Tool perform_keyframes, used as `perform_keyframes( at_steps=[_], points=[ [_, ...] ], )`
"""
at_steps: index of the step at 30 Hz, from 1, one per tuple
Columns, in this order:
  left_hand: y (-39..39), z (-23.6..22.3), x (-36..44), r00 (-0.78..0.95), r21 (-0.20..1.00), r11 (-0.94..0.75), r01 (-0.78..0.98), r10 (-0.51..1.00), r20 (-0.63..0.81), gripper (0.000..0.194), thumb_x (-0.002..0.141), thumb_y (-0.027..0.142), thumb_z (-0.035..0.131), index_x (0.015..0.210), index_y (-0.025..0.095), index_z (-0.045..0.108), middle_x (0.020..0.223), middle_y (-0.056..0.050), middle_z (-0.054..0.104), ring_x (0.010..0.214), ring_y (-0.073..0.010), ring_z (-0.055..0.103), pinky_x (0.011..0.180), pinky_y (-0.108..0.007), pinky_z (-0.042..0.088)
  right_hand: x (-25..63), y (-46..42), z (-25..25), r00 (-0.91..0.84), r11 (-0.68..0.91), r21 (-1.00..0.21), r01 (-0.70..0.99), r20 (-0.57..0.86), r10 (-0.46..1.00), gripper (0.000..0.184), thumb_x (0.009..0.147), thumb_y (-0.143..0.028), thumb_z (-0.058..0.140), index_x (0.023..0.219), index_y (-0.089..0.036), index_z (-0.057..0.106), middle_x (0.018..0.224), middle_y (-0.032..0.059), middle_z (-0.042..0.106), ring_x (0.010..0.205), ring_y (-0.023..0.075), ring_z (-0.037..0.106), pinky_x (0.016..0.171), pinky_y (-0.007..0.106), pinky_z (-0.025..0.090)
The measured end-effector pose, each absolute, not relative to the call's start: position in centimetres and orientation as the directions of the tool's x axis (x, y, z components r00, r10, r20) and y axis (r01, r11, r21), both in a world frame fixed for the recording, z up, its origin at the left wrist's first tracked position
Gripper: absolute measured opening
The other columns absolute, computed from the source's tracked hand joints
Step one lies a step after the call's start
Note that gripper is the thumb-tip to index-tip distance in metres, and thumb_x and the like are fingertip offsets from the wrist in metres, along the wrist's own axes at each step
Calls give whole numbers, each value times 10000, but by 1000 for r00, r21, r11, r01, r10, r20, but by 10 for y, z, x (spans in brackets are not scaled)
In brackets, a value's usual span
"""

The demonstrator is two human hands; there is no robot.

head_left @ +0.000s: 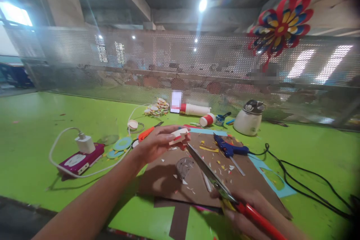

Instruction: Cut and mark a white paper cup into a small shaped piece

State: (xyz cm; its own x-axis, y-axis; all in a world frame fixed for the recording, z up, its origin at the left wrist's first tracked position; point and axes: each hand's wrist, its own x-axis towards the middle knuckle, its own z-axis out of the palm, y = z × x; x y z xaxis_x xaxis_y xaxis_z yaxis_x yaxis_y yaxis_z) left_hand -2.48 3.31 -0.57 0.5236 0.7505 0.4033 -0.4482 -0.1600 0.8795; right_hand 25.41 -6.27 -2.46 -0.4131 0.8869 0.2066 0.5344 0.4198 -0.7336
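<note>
A small piece of paper [179, 135], white with some red, sits just above the middle of the frame, pinched between the fingers of the left hand [157, 144]. The tips of the scissors [209, 174] nearly touch its lower edge; the blades look nearly closed and run down toward the lower right. There the right hand [253, 210] is clenched around the red handles.

Both hands work over a brown cardboard sheet [165, 180] in the lower middle, which lies on the green counter [33, 157] and is covered with small paper scraps [225, 167]. A blue glue gun [229, 149] rests on the cardboard right of the centre, and its black cable [303, 180] runs off to the right edge. At the left a white charger [84, 143] lies on a pink box [81, 159]. Farther back stand a white pot [249, 118] and a red and white cup [207, 120].

I think the main risk is to the left fingertips, because they hold the piece very near the blade tips; a careless cut could nick them. The piece is also small, so it may slip out or be cut crooked. The glue gun may be hot, and a sleeve or wrist could touch it.
</note>
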Motion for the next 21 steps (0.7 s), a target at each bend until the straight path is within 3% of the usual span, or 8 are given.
perform_keyframes(
  at_steps=[2,6,9,12,15,21],
  points=[
    [31,-3,-25,520,865,-195,-462,731,442,411,759,309,714,1135,146,679,1096,-154,684,969,-233,644,821,-346,517,258,-56,-30,-459,490,-615,618,224,860,322,786,-193,581,1043,-263,761,701,17,755,583,207,679,582,269,531],
    [26,3,-25,491,836,-289,-466,702,516,454,749,265,747,1182,192,635,1172,-139,671,1007,-239,654,879,-380,514,270,-51,-37,-407,544,-388,744,382,830,447,769,-270,616,1208,-227,688,1125,124,738,946,323,698,755,357,559],
    [26,6,-24,460,825,-356,-438,700,546,458,725,218,775,1159,198,629,1224,-136,649,1028,-229,649,895,-372,516,269,-55,-35,-386,569,-443,693,439,812,268,799,-273,552,999,-219,721,878,100,748,737,261,687,599,302,525],
    [27,5,-20,415,816,-401,-416,715,563,445,709,185,795,1121,186,629,1201,-140,657,1010,-216,656,836,-327,541,260,-60,-32,-351,584,-490,647,489,799,133,791,-242,532,828,-222,658,653,26,643,561,182,582,519,263,444],
    [27,3,-14,375,810,-436,-393,728,574,500,706,166,799,1167,194,608,1170,-125,670,982,-201,665,819,-316,555,252,-63,-34,-320,569,-453,687,514,796,205,754,-193,550,930,-213,652,666,8,624,576,169,565,560,261,448],
    [20,4,-9,353,840,-499,-214,762,543,536,735,162,774,1242,185,602,1297,-126,605,1138,-227,606,1022,-408,485,252,-60,-42,-351,584,-423,693,509,786,381,746,-166,550,1111,-185,658,914,92,721,776,232,683,657,276,524]
  ],
)
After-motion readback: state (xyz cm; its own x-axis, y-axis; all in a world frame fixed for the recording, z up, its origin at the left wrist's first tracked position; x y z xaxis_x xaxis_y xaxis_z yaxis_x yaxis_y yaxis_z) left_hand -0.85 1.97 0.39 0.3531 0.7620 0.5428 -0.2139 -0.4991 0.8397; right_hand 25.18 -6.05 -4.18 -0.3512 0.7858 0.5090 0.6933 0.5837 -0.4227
